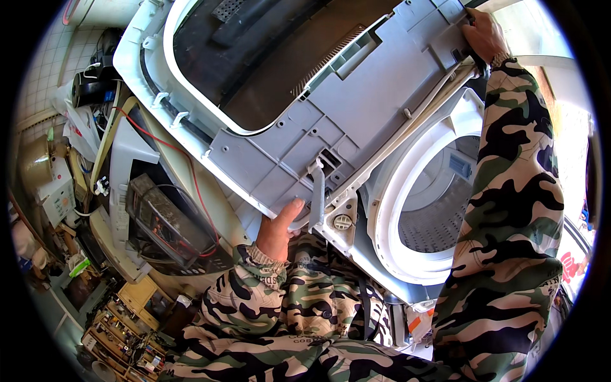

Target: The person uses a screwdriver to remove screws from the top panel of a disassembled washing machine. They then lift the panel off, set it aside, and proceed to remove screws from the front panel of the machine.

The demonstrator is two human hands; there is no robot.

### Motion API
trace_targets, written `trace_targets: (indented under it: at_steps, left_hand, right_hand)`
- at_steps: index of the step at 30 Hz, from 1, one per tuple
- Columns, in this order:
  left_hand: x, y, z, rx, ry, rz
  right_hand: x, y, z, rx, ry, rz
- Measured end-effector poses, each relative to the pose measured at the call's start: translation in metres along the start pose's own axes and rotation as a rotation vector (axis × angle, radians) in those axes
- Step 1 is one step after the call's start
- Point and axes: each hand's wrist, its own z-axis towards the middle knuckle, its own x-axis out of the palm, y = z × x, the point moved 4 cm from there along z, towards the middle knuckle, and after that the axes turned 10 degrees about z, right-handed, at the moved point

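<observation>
Tilted across the upper middle is a washing machine top cover (382,105), its grey ribbed underside facing me. A dark see-through lid window (254,57) fills its white rim. My left hand (278,230) grips the lower edge, thumb on the grey plastic, the other fingers mostly hidden beneath. At the upper right corner, my right hand (487,35) is closed round the edge. A thin grey plastic lever (318,197) sticks out near my left hand. Below and right of the cover stands the open washing machine, with a white tub ring (388,239) and a perforated metal drum (433,223).
Another appliance panel with a dark window (168,223) leans at the left, a red wire (191,162) running over it. Beyond lie a pot (35,159), a plastic bag (79,124) and wooden shelving with small parts (121,337). A white tiled wall (48,76) stands behind.
</observation>
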Motion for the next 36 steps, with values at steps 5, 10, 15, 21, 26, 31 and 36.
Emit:
trace_targets:
  at_steps: [5, 10, 15, 21, 26, 31, 36]
  left_hand:
    - [0.005, -0.004, -0.003, -0.021, -0.060, 0.042]
    - [0.005, -0.002, 0.000, -0.012, -0.061, 0.033]
    - [0.007, -0.005, -0.001, 0.134, -0.023, 0.039]
    - [0.014, -0.004, -0.002, 0.114, -0.072, 0.026]
    - [0.013, -0.003, -0.003, 0.116, -0.105, 0.022]
    - [0.010, 0.000, -0.001, 0.113, -0.093, 0.012]
    - [0.012, -0.001, -0.002, 0.096, -0.049, -0.023]
  right_hand:
    - [-0.017, 0.024, -0.017, 0.243, -0.013, 0.033]
    - [-0.009, 0.009, -0.018, 0.065, -0.130, 0.033]
    - [-0.029, 0.051, -0.019, 0.187, -0.021, 0.165]
    - [-0.031, 0.045, -0.019, 0.189, -0.004, 0.098]
    - [-0.031, 0.050, -0.017, 0.178, 0.036, 0.186]
    - [-0.026, 0.035, -0.017, 0.161, -0.013, 0.137]
    - [-0.013, 0.021, -0.027, 0.007, -0.276, -0.002]
